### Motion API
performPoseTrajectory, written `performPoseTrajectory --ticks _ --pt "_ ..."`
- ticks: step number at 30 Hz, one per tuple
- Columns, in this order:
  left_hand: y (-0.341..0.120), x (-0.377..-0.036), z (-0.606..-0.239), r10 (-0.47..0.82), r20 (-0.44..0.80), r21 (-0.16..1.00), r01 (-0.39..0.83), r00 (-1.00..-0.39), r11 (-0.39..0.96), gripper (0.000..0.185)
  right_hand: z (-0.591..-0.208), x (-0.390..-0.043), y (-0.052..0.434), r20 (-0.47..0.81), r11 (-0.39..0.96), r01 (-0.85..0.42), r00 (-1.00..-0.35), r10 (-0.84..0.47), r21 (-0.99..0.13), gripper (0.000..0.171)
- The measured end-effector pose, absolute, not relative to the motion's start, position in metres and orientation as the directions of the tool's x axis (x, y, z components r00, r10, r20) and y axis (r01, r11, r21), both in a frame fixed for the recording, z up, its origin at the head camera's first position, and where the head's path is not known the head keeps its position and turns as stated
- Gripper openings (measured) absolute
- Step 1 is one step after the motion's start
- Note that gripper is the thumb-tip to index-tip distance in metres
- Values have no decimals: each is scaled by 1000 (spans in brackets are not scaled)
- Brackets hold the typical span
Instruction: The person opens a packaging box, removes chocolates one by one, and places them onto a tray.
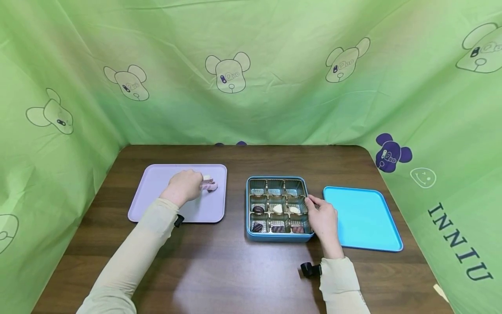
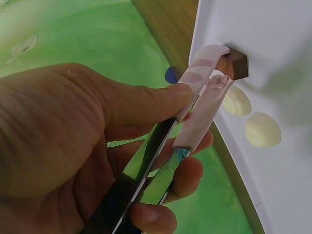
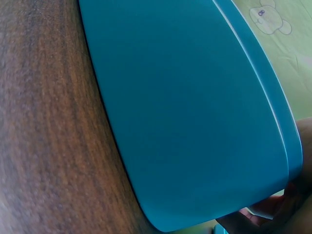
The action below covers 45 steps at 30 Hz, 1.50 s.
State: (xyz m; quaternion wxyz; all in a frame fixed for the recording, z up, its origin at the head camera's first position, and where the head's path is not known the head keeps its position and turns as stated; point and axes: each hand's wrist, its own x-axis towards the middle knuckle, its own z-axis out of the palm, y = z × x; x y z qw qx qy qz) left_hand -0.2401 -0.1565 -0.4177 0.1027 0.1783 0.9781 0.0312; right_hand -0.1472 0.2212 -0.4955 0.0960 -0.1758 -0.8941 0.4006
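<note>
Tongs [image 2: 195, 112] with pink tips sit in the left hand [image 1: 183, 186], the fingers [image 2: 146, 105] curled round the metal arms and squeezing them together on a small brown chocolate [image 2: 233, 64]. In the head view this happens left of centre, over the lilac tray [image 1: 157, 205]; in the left wrist view the chocolate hangs at the upper right, just above the tray's pale floor, with two cream shell-shaped chocolates [image 2: 253, 119] lying below it.

The right hand [image 1: 323, 218] rests at the right edge of the blue box [image 1: 251, 209] in the middle of the frame, its fingers bent against the rim; whether they truly grip it I cannot tell. The box's gold compartments hold several pieces in the lower two rows, while the top row looks bare. The turquoise lid [image 1: 362, 218] lies flat on the brown surface [image 1: 235, 270], just right of the box.

The grip looks risky: only the rounded tips catch the chocolate's end, so any slackening or twist could let it slip, tumble and knock the shells. Squeezing harder might dent it instead.
</note>
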Motion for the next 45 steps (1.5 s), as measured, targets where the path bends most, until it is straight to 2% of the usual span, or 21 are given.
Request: performPoseTrajectory --ticks 11,18,33,37,42,45 --pt "-156 -236 -410 358 -169 106 344 -918 933 6 -495 -147 221 49 627 228 -919 392 -745 38" --pt "-153 -236 -403 383 -114 100 373 -917 922 12 -494 -147 221 51 632 226 -920 389 -741 38" --pt "-143 -232 -384 399 -22 127 394 -917 911 6 -493 -146 220 24 611 240 -920 391 -754 39" --pt "-138 -229 -380 406 -23 115 401 -914 909 11 -494 -147 221 24 613 240 -921 389 -753 39" --pt "-129 -223 -375 456 -7 101 453 -890 886 29 -495 -148 222 33 617 234 -920 390 -752 39" --pt "-124 -221 -373 480 10 112 478 -877 871 27 -495 -148 222 38 618 232 -920 391 -751 39"
